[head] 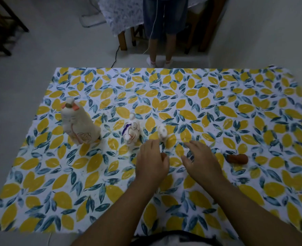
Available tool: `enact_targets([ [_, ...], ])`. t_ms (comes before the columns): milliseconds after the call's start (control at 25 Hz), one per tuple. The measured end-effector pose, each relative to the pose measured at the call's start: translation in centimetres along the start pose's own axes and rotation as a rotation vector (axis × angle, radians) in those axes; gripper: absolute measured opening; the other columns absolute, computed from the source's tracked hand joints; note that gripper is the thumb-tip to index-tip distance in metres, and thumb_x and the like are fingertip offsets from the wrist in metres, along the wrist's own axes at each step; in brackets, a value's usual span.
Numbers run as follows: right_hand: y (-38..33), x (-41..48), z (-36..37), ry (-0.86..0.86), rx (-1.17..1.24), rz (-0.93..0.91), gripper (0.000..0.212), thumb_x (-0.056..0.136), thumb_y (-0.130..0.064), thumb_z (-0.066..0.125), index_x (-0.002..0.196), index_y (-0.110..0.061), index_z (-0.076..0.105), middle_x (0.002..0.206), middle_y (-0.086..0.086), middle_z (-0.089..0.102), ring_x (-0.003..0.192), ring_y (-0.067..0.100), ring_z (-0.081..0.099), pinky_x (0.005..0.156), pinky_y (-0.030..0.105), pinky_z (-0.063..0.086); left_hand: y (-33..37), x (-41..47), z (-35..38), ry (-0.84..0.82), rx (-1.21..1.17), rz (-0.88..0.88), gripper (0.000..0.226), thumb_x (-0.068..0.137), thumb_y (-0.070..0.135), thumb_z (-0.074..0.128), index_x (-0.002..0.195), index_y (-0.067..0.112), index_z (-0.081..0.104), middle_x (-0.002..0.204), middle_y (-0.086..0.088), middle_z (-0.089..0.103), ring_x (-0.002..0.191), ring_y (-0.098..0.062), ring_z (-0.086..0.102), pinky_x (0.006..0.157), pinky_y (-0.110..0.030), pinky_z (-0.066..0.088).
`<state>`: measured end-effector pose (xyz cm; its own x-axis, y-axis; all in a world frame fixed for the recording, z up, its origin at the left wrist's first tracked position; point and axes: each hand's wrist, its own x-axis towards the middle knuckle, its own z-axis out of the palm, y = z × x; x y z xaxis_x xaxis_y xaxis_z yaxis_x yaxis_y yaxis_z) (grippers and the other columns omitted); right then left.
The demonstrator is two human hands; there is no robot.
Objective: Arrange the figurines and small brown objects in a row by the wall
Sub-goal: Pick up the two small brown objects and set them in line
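Three pale figurines stand on the leaf-patterned cloth (200, 107): a tall cat figurine (79, 125) at the left, a mid-sized painted one (131, 132) in the middle, and a small white one (162, 134) to its right. My left hand (153, 164) lies just in front of the small figurine, its fingers closed around a small brown object (164, 155) that peeks out by the thumb. My right hand (202, 160) hovers beside it, fingers spread, holding nothing. A second brown object (237, 158) lies on its side to the right of my right hand.
A person stands beyond the far edge of the cloth, legs and white socks (160, 62) showing. A table with a patterned cover (122, 13) and wooden legs stands behind them. A black cable (115, 57) runs across the floor. Dark furniture (1, 27) is at the far left.
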<state>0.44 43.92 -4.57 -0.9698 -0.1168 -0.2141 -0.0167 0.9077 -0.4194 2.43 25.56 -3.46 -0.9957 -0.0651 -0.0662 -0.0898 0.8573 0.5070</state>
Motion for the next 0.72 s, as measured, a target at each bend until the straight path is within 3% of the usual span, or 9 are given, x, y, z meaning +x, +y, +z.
enact_targets([
  [160, 5.2, -1.5, -1.2, 0.030, -0.005, 0.118, 0.051, 0.095, -0.038, 0.063, 0.141, -0.019, 0.056, 0.151, 0.008, 0.048, 0.141, 0.029, 0.039, 0.111, 0.049, 0.040, -0.2, -0.3, 2.8, -0.168, 0.097, -0.083, 0.039, 0.095, 0.033, 0.060, 0.129, 0.016, 0.052, 0.125, -0.007, 0.055, 0.116, -0.028, 0.049, 0.088, -0.041, 0.051],
  [360, 10.3, -1.8, -3.0, 0.200, 0.111, 0.378, 0.054, 0.096, -0.044, 0.059, 0.142, -0.017, 0.052, 0.150, 0.014, 0.042, 0.137, 0.036, 0.035, 0.105, 0.055, 0.041, 0.7, -0.2, 4.6, -0.212, 0.060, -0.058, 0.034, 0.090, 0.023, 0.070, 0.121, 0.020, 0.057, 0.114, -0.007, 0.057, 0.108, -0.031, 0.053, 0.080, -0.043, 0.050],
  [560, 12.6, -0.4, -3.4, 0.199, 0.318, 0.642, 0.066, 0.090, -0.050, 0.068, 0.140, -0.011, 0.050, 0.147, 0.020, 0.035, 0.133, 0.042, 0.037, 0.101, 0.054, 0.042, 3.9, 0.0, 6.5, -0.222, -0.068, -0.049, 0.048, 0.094, 0.022, 0.067, 0.139, 0.015, 0.052, 0.131, -0.010, 0.054, 0.118, -0.032, 0.052, 0.092, -0.045, 0.049],
  [640, 13.0, -0.1, -3.5, 0.166, 0.405, 0.664, 0.060, 0.087, -0.048, 0.072, 0.132, -0.012, 0.056, 0.141, 0.021, 0.038, 0.123, 0.042, 0.045, 0.096, 0.052, 0.047, 5.2, 0.2, 7.0, -0.189, -0.132, -0.028, 0.041, 0.095, 0.024, 0.066, 0.134, 0.015, 0.056, 0.124, -0.009, 0.056, 0.110, -0.030, 0.055, 0.086, -0.037, 0.047],
  [720, 13.1, 0.2, -3.5, 0.163, 0.442, 0.562, 0.051, 0.086, -0.039, 0.077, 0.128, -0.014, 0.060, 0.136, 0.018, 0.044, 0.113, 0.039, 0.052, 0.090, 0.047, 0.050, 6.3, 0.7, 7.1, -0.151, -0.202, -0.014, 0.042, 0.094, 0.024, 0.069, 0.133, 0.015, 0.057, 0.122, -0.008, 0.057, 0.109, -0.025, 0.056, 0.084, -0.028, 0.041],
])
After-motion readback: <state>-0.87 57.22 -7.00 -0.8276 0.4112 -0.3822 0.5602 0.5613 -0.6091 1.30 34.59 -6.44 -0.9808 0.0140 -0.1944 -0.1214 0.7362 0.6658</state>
